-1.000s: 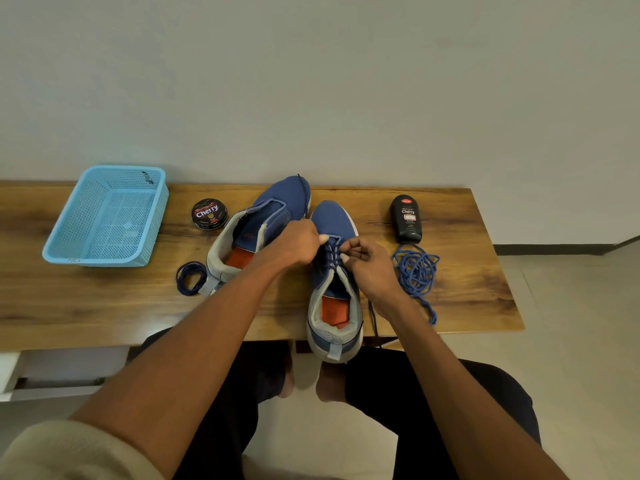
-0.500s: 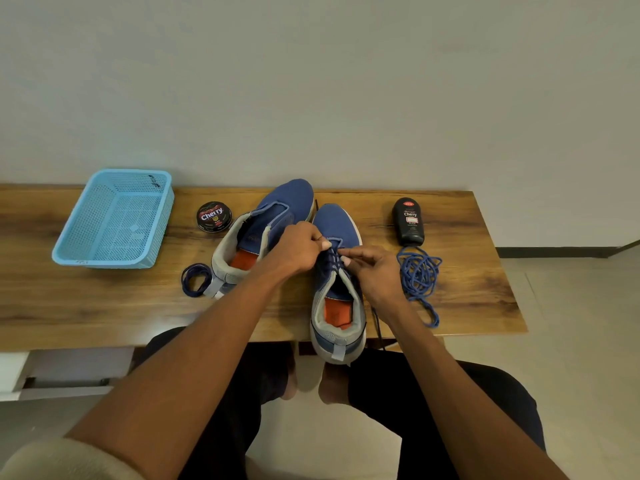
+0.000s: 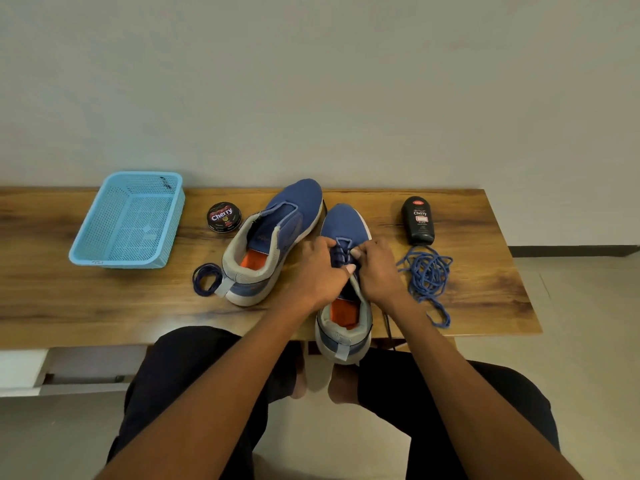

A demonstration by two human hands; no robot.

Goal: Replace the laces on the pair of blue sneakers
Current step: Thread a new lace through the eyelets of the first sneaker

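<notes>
- Fingers of left hand (image 3: 317,271) and right hand (image 3: 377,268) curled, pinching dark lace (image 3: 341,252) on mesh sneaker (image 3: 344,233) at wooden table (image 3: 104,306) edge.
- Second sneaker (image 3: 277,233) unlaced, alongside.
- Tangled blue cord lace (image 3: 427,275) right; coiled dark lace (image 3: 206,279) left.
- Perforated plastic basket (image 3: 104,261), round polish tin (image 3: 224,216), black bottle (image 3: 418,221).

Two sneakers (image 3: 273,237), two laces (image 3: 427,275).

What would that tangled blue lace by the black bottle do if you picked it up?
The loose blue lace would probably flop and dangle, being thin cord in slack loops. It looks light. Its tangle may lift as one clump, with the tail trailing.
</notes>
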